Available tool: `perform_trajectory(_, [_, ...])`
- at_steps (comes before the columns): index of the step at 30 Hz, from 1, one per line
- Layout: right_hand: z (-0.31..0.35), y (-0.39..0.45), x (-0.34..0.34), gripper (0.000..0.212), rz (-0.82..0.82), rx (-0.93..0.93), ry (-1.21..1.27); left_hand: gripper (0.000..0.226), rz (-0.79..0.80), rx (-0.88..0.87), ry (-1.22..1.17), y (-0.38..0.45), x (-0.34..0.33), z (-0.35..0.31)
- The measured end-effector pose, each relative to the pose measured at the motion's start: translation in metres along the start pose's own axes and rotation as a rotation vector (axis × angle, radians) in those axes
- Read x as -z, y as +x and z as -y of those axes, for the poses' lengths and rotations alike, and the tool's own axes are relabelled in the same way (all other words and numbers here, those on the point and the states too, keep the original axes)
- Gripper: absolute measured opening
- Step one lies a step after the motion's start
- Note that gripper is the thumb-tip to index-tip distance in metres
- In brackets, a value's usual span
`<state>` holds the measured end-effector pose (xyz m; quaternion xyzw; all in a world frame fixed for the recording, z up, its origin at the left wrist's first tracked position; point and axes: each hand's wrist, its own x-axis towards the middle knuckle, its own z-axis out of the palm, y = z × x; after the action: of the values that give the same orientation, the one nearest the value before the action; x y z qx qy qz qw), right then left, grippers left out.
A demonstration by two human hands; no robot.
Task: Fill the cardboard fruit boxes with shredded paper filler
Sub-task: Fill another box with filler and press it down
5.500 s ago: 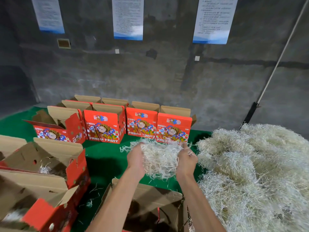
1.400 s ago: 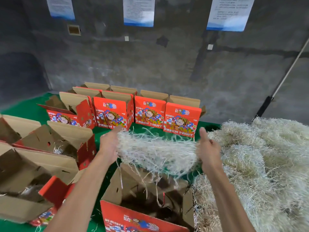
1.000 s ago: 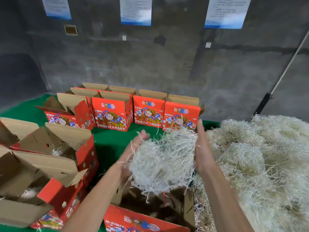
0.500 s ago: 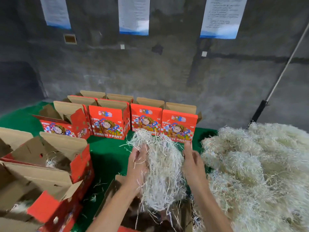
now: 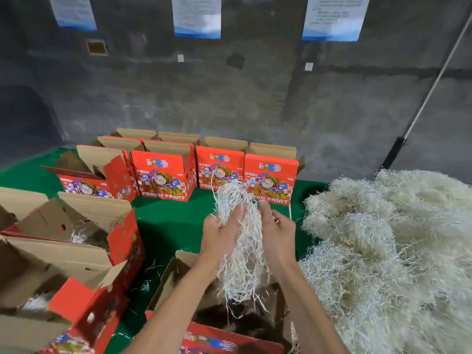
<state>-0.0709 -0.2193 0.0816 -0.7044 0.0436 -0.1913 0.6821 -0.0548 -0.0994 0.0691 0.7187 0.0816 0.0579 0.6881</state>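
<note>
Both my hands hold a long hank of shredded paper [image 5: 240,241] above the open box [image 5: 229,325] at my near edge of the green counter [image 5: 173,226]. My left hand [image 5: 221,238] presses it from the left, fingers curled lightly round the strands; my right hand [image 5: 277,235] presses from the right, fingers straighter and pointing away from me, so the bundle is squeezed between the two palms.

The hank runs near to far and hangs downward: its top loops up past my fingertips toward the far row of red boxes [image 5: 219,167], while its loose tail dangles below my wrists, straight over the dark mouth of the near box. That is the relation that matters: the box lies directly below the bundle, with both hands about equally close to it. Lowering or letting go should, I judge, drop the paper inside, though stray strands could catch on the brown flaps.

The big heap of paper filler [image 5: 388,251] lies just to the right, nearer my right hand. To the left stand more opened boxes [image 5: 76,238], one showing a little paper inside.
</note>
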Motion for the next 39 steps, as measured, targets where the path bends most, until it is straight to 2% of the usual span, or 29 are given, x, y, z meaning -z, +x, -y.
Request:
perform_trajectory(3, [0.006, 0.011, 0.010, 0.067, 0.003, -0.147, 0.113, 0.095, 0.002, 0.059, -0.121, 0.011, 0.016, 0.001])
perform_trajectory(6, [0.011, 0.013, 0.015, 0.078, 0.032, -0.182, 0.139, 0.097, -0.033, 0.083, -0.298, 0.017, 0.028, -0.005])
perform_trajectory(8, [0.013, 0.012, 0.013, 0.078, 0.042, -0.199, 0.136, 0.095, -0.094, 0.106, -0.303, 0.019, 0.031, -0.007])
perform_trajectory(10, [0.017, 0.012, 0.009, 0.061, 0.021, -0.218, 0.113, 0.055, -0.120, 0.131, -0.294, 0.020, 0.032, -0.015])
perform_trajectory(11, [0.018, 0.012, 0.009, 0.057, 0.025, -0.224, 0.109, 0.035, -0.095, 0.115, -0.310, 0.020, 0.034, -0.019])
perform_trajectory(12, [0.019, 0.012, 0.012, 0.062, 0.040, -0.224, 0.110, 0.026, -0.051, 0.083, -0.347, 0.020, 0.039, -0.021])
perform_trajectory(13, [0.019, 0.014, 0.017, 0.070, 0.046, -0.232, 0.117, 0.026, -0.020, 0.048, -0.390, 0.021, 0.048, -0.023])
perform_trajectory(14, [0.017, 0.018, 0.026, 0.072, 0.028, -0.255, 0.137, 0.037, -0.020, 0.033, -0.442, 0.022, 0.058, -0.024])
perform_trajectory(17, [0.015, 0.034, 0.061, 0.065, -0.126, -0.308, 0.129, 0.081, -0.116, 0.076, -0.622, 0.039, 0.096, -0.014])
perform_trajectory(19, [0.018, 0.038, 0.071, 0.066, -0.144, -0.274, 0.110, 0.098, -0.129, 0.086, -0.466, 0.043, 0.102, -0.011])
perform_trajectory(23, [0.023, 0.027, 0.041, 0.085, 0.092, -0.238, 0.121, 0.087, -0.104, 0.062, -0.066, 0.032, 0.064, -0.012])
perform_trajectory(25, [0.026, 0.019, 0.024, 0.088, 0.174, -0.178, 0.102, 0.096, 0.037, 0.043, -0.015, 0.022, 0.043, -0.011])
perform_trajectory(26, [0.024, 0.018, 0.017, 0.082, 0.188, -0.130, 0.079, 0.103, 0.140, 0.040, 0.003, 0.016, 0.036, -0.011])
perform_trajectory(28, [0.020, 0.013, 0.004, 0.071, 0.163, 0.020, 0.002, 0.105, 0.324, -0.004, 0.024, 0.006, 0.022, -0.006])
perform_trajectory(29, [0.017, 0.010, -0.002, 0.066, 0.130, 0.082, -0.020, 0.103, 0.341, -0.031, 0.027, 0.002, 0.016, -0.005])
perform_trajectory(30, [0.016, 0.007, -0.007, 0.060, 0.102, 0.122, -0.023, 0.097, 0.297, -0.045, 0.041, -0.003, 0.009, -0.007])
perform_trajectory(32, [0.014, 0.004, -0.015, 0.058, 0.040, 0.167, -0.055, 0.082, 0.112, -0.052, 0.056, -0.009, -0.004, -0.009])
perform_trajectory(34, [0.011, 0.005, -0.017, 0.059, -0.045, 0.179, -0.099, 0.065, 0.014, -0.134, 0.039, -0.013, -0.011, -0.010])
perform_trajectory(36, [0.011, 0.007, -0.012, 0.058, -0.075, 0.166, -0.087, 0.075, 0.006, -0.195, 0.033, -0.010, -0.008, -0.008])
perform_trajectory(39, [0.008, 0.010, -0.001, 0.055, -0.018, 0.116, -0.010, 0.059, 0.025, -0.307, 0.005, -0.002, 0.006, -0.009])
